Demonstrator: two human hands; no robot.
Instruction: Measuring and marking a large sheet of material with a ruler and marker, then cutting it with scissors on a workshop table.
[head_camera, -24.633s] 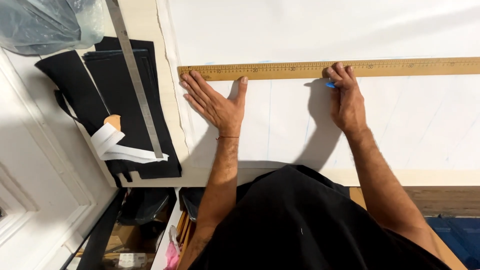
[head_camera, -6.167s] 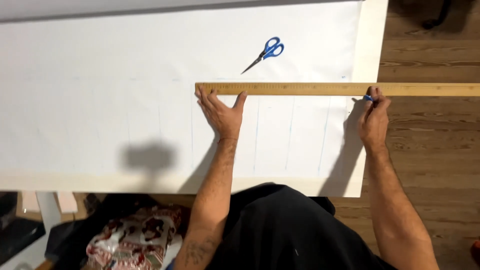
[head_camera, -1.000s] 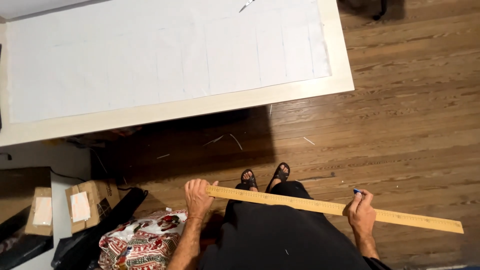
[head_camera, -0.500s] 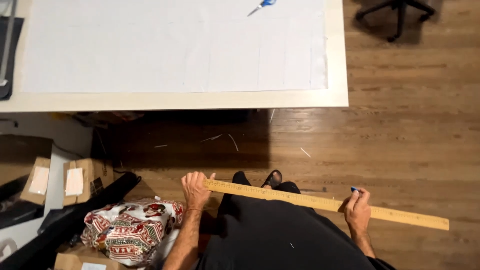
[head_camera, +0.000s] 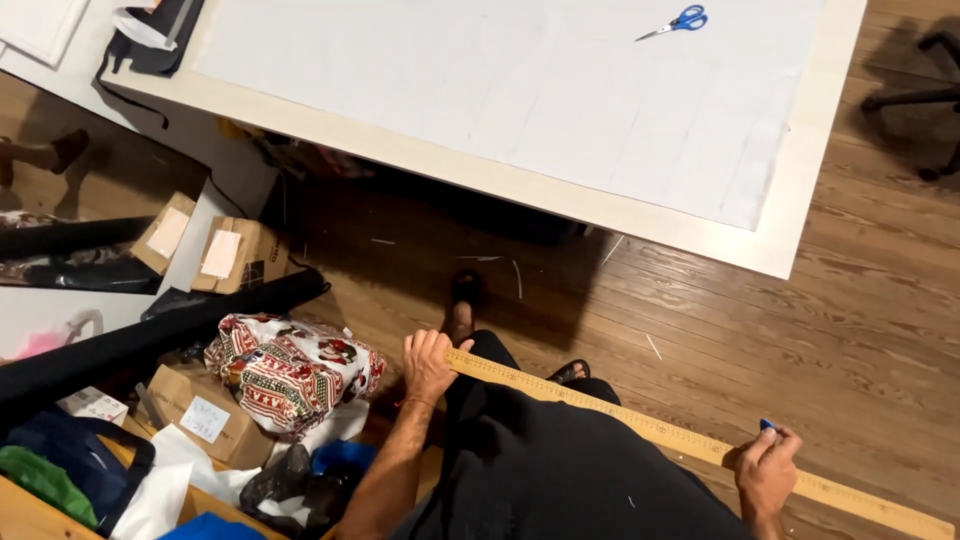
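Ruler (head_camera: 640, 425): long, flat, yellow wood, marked along its edge.
Left hand (head_camera: 430, 365): closed around one end.
Right hand (head_camera: 768, 470): gripped farther along, small blue object pinched.

The person is wearing a loose black garment (head_camera: 560, 470) covering the torso and legs, and what are probably dark open sandals (head_camera: 465, 290). The forearms are showing bare, with no sleeves, and both hands are going ungloved.

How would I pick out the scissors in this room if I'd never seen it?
Find the big pale table covered by a white sheet. Near its far right part lie the scissors, alone on the sheet. Their bright blue handles are the only colour there.
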